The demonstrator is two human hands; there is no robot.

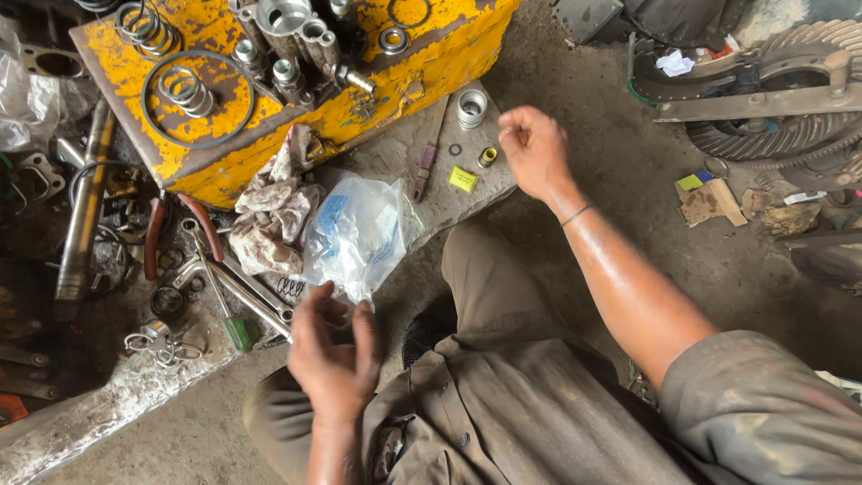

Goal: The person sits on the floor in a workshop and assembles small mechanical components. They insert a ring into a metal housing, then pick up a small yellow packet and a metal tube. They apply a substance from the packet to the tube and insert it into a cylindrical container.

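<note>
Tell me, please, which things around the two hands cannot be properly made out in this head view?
- Clear plastic bag: contents hidden by its crumpled, glaring film.
- Right hand: fingertips curled and motion-blurred, so any small part pinched there is unclear.
- Left hand: seen from the back; the palm is hidden.
- Large gear: cut off by the right edge.

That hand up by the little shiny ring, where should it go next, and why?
Probably a short drop onto the slab. The right hand hovers with fingers curled, holding nothing I can see, just right of the metal ring and small brass piece. The left hand is already at the plastic bag.
</note>
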